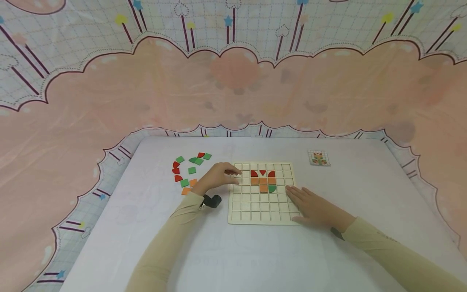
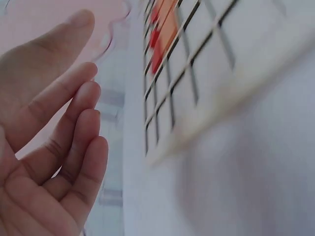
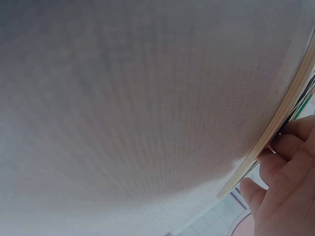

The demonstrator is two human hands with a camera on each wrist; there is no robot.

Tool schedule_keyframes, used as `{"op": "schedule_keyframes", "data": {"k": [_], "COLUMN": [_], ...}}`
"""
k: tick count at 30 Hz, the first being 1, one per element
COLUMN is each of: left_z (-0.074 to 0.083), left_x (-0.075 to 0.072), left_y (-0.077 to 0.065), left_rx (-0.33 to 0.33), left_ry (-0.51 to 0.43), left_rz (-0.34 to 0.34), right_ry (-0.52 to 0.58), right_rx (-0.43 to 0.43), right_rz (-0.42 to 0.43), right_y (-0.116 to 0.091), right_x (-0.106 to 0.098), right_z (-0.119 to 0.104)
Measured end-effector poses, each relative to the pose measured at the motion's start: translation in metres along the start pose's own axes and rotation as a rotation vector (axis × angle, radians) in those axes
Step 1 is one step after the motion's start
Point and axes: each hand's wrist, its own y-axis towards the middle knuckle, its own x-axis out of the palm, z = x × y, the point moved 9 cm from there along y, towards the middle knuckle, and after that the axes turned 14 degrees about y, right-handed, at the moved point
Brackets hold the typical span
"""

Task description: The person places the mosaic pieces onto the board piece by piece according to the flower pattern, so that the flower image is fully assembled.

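Note:
A pale wooden grid board [image 1: 248,211] lies on the table. Red pieces sit in a row on it, with a red triangle [image 1: 262,172] in the middle. Beneath them are several orange squares [image 1: 263,188] and one green quarter-round piece [image 1: 272,188]. My left hand [image 1: 218,175] hovers at the board's upper left edge, thumb apart from the fingers. In the left wrist view its fingers [image 2: 88,162] are loosely bent and nothing shows between them. My right hand [image 1: 313,206] rests along the board's right edge, fingers extended; the right wrist view shows them touching the wooden edge [image 3: 280,118].
Left of the board lie loose green squares [image 1: 191,170], red quarter-round pieces [image 1: 176,171] and orange squares [image 1: 186,191], some partly behind my left hand. A small pattern card [image 1: 319,158] lies at the back right of the white table [image 1: 120,227].

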Motion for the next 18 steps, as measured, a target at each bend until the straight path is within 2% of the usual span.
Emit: {"op": "schedule_keyframes", "data": {"k": [5, 10, 14, 18], "left_z": [-0.029, -0.053, -0.079, -0.110], "left_x": [-0.030, -0.059, -0.074, -0.079], "left_y": [-0.012, -0.020, -0.022, -0.023], "left_rx": [-0.031, -0.052, -0.117, -0.206], "left_ry": [0.044, 0.068, 0.089, 0.098], "left_rz": [0.073, 0.108, 0.103, 0.071], "right_ry": [-0.004, 0.001, -0.013, -0.017], "right_rx": [0.001, -0.001, -0.005, -0.007], "right_rz": [-0.006, -0.003, 0.000, -0.001], "right_y": [0.000, 0.000, -0.001, -0.001], "right_x": [0.001, 0.001, 0.001, 0.001], "right_z": [0.001, 0.001, 0.001, 0.001]}}
